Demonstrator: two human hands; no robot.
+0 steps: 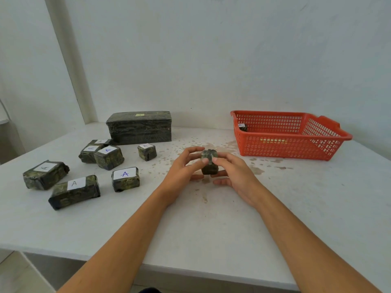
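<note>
Head view has both grips clasped on one small wrapped block (209,166), dark green and mottled, near the middle of the tabletop (211,229). The left grip (182,172) pinches the block from its left side, thumb on the near top edge and forefinger curled over the top. The right grip (232,176) pinches it from the right, and the two thumbs sit close together. The lower fingers of both grips spread out beneath, close to the surface. Whether the block rests on the tabletop or is lifted just off it cannot be told. Brownish stains (256,170) speckle the surface around the grips.

To the left, well apart from the held block, lie similar wrapped blocks, each with a white label marked A:
- a cube-shaped block (147,152), the nearest
- a cluster of three blocks (109,157), touching one another
- a squat block (125,179)
- a long block (74,191)
- an outer block (45,174), farthest left

Behind the cluster a large wrapped box (139,129) stands at the wall.

To the right sits a red mesh basket (285,149), with one small labelled block (243,127) in its far left corner.
</note>
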